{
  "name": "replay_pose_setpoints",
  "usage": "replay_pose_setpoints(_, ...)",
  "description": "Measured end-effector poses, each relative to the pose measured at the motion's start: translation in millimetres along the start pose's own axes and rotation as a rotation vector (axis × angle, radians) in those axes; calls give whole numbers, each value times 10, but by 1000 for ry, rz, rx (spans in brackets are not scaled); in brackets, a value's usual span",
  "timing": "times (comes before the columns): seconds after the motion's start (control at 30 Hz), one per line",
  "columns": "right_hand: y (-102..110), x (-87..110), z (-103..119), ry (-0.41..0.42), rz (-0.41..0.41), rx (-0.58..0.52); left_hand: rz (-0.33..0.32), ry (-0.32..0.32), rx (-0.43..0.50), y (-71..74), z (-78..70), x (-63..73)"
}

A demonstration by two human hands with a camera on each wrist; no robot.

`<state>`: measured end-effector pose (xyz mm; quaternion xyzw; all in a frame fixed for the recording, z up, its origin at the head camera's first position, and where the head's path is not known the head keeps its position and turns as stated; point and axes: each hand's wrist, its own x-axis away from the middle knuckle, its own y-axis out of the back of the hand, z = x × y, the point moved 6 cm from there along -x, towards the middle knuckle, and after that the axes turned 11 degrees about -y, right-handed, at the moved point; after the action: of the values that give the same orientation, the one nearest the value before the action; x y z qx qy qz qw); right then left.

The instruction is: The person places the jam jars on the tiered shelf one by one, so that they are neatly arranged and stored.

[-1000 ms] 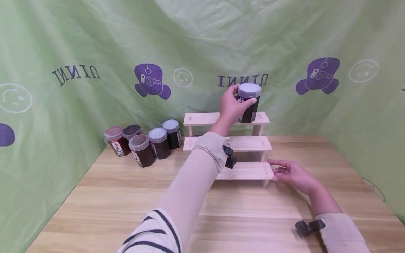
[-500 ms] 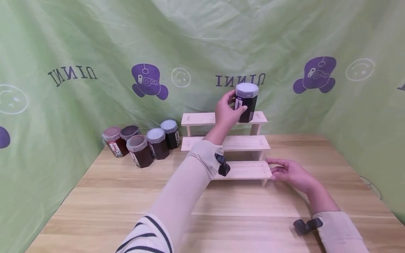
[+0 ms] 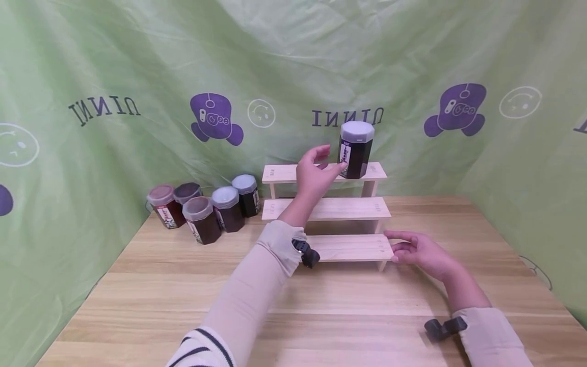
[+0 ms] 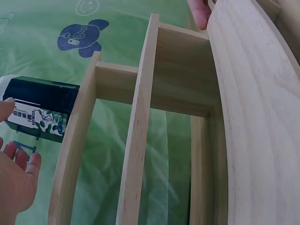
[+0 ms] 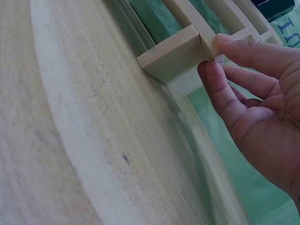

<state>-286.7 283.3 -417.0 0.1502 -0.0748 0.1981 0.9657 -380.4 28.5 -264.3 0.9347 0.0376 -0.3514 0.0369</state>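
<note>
A dark hexagonal jar [image 3: 356,153] with a pale lid stands upright near the right end of the top tier of a three-tier wooden shelf [image 3: 327,208]. My left hand [image 3: 316,176] is just left of it, fingers spread and relaxed, the thumb tip overlapping the jar's label side. In the left wrist view, a gap shows between most of the fingers and the jar [image 4: 42,105]. At the right end of the lowest tier, my right hand [image 3: 424,252] holds the board's end between thumb and fingertips. The right wrist view shows this grip at the board's corner [image 5: 206,44].
Several similar jars [image 3: 202,219] stand in a group on the wooden table [image 3: 183,295], left of the shelf. A green printed cloth [image 3: 293,61] hangs close behind the shelf and along both sides of the table.
My left hand has let go of the jar and drawn back to the left and slightly down. The jar stays on the top tier. My right hand keeps its place.
</note>
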Motion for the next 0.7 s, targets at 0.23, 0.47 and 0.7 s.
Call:
replay_pose_setpoints(0.23, -1, 1, 0, -16, -4, 1, 4, -23, 96, 93, -36, 127)
replay_pose_setpoints(0.47, 4, -17, -33, -30, -12, 14, 61, -57, 102, 170, -127, 259)
replay_pose_setpoints(0.7, 7, -15, -35, -24, -25, 29, 116, -106, 101, 293, -208, 372)
